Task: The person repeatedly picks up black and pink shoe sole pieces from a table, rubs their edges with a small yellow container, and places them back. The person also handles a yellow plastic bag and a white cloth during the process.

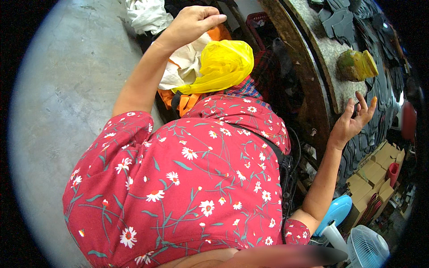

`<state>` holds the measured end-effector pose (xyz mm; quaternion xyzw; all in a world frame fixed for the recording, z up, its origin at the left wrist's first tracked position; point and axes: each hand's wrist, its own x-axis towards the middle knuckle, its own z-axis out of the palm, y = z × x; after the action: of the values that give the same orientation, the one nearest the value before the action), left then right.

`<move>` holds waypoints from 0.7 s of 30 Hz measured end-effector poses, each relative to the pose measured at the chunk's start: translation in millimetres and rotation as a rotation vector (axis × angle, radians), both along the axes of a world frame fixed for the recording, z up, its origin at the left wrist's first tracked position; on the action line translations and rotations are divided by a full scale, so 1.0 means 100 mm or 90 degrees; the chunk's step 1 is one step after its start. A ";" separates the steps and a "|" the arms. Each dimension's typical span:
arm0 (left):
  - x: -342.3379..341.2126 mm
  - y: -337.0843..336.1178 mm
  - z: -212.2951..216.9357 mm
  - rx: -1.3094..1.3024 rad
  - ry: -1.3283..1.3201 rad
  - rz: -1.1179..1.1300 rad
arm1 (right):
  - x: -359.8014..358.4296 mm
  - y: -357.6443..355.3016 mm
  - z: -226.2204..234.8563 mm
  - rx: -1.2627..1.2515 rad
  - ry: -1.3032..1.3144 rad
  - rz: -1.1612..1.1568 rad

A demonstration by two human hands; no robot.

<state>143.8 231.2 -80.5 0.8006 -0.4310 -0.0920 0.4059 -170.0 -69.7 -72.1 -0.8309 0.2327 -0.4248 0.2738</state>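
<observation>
My left hand (194,24) is raised over the far side of my lap, with its fingers curled in and the thumb along them. Whatever it may hold is hidden. Below it lie a crumpled yellow plastic bag (225,67) and off-white cloth (185,62). On the right, my right hand (353,120) hovers near the edge of a stone slab (328,58), fingers spread and holding nothing. Yellow-orange stains mark its fingertips. Just beyond it a jar (355,66) smeared with yellow stands on the slab. Flat dark grey cut pieces (338,24) lie beside the jar.
The bench's worn dark wooden edge (308,76) runs along my right. More grey pieces overlap in rows past the slab. Cardboard boxes (371,172), a white fan (368,248) and a blue round stool top (333,214) stand at lower right. Bare concrete floor (76,89) spreads left.
</observation>
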 end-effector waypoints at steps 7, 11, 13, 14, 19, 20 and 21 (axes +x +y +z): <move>0.17 0.01 -0.34 0.004 0.261 0.003 | 0.21 0.32 0.21 -0.205 0.106 0.073; 0.09 0.01 -0.47 -0.081 0.275 -0.049 | 0.68 0.67 0.19 0.092 0.144 0.319; 0.06 0.01 -0.51 -0.069 0.259 -0.052 | 0.97 0.80 0.11 0.227 0.185 0.447; 0.07 0.02 -0.53 -0.031 0.252 -0.043 | 1.12 0.86 0.03 0.273 0.226 0.461; 0.11 0.06 -0.61 0.002 0.269 -0.015 | 1.46 1.13 -0.28 0.467 0.461 0.589; 0.12 0.08 -0.61 0.013 0.303 -0.019 | 1.38 1.10 -0.23 0.436 0.493 0.637; 0.13 0.09 -0.63 0.028 0.346 -0.025 | 1.30 1.07 -0.20 0.444 0.549 0.634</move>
<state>157.0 240.1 -143.4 0.7468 -0.3195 -0.3207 0.4872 -40.5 37.6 -91.7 -0.7958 0.0364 0.2116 0.5663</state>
